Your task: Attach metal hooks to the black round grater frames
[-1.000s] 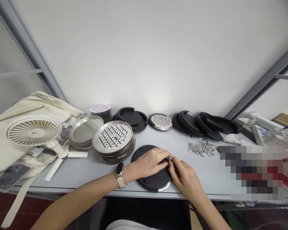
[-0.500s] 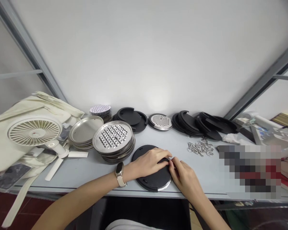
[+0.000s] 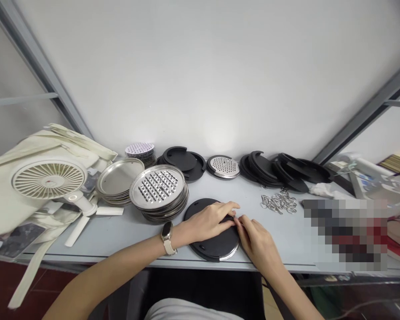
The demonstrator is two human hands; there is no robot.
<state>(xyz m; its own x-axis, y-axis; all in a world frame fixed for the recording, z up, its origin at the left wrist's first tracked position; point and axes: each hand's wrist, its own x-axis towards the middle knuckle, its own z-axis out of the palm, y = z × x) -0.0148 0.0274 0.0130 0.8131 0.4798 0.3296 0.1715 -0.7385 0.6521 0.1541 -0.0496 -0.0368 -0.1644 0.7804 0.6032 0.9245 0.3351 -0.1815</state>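
Observation:
A black round disc (image 3: pixel 216 246) with a silver rim showing at its lower right lies flat near the table's front edge. My left hand (image 3: pixel 213 221) rests across its top, fingers bent toward the right edge, thumb and fingertips closed on something too small to make out. From the right, my right hand (image 3: pixel 256 238) meets it there, its thumb and forefinger pinched at the same spot. What the fingertips hold is hidden. A stack of metal grater discs (image 3: pixel 158 189) stands left of the black disc. Silver metal hooks (image 3: pixel 279 202) lie in a pile to the right.
Plain metal discs (image 3: pixel 120 178) are stacked at the left, beside a white fan (image 3: pixel 50 180) and a cream bag (image 3: pixel 6 200). Along the wall are black round holders (image 3: pixel 262 169) and one holder with a perforated disc (image 3: pixel 224 166). A pixelated patch covers the right side.
The view has shifted slightly. My left fingertips have drawn a little nearer to the right thumb and forefinger; the black disc stays in place.

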